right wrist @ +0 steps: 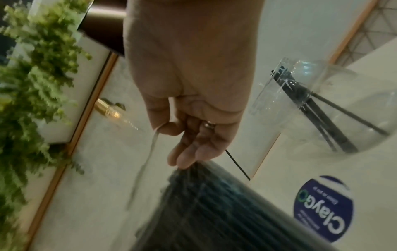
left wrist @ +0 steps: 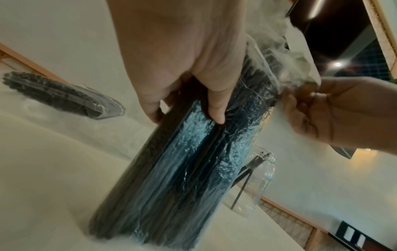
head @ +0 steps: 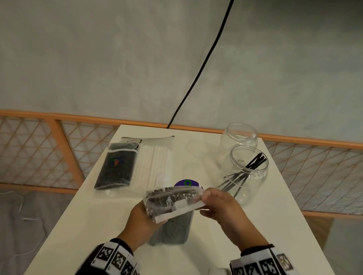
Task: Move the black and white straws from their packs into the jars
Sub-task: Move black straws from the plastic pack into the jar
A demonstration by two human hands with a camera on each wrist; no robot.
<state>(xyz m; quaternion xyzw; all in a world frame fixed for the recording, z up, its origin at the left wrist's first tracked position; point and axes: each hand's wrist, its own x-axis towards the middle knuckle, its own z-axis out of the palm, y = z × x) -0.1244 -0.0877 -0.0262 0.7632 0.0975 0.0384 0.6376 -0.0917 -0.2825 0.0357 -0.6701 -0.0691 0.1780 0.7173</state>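
A clear pack of black straws (head: 171,204) (left wrist: 182,163) (right wrist: 206,203) stands upright on the white table (head: 222,239). My left hand (head: 142,219) (left wrist: 187,88) grips its body. My right hand (head: 216,204) (right wrist: 189,135) (left wrist: 335,108) pinches the plastic flap at the pack's open top. A near jar (head: 244,173) (right wrist: 335,110) (left wrist: 255,180) holds several black straws. Behind it a second jar (head: 238,142) looks empty. Another black straw pack (head: 117,167) (left wrist: 62,96) and a white straw pack (head: 154,163) lie flat at the left.
A round blue sticker (head: 187,183) (right wrist: 322,210) lies on the table behind the held pack. A black cable (head: 204,62) hangs down the wall to the table's far edge. An orange lattice fence (head: 43,151) runs behind the table. Green foliage (right wrist: 32,84) shows in the right wrist view.
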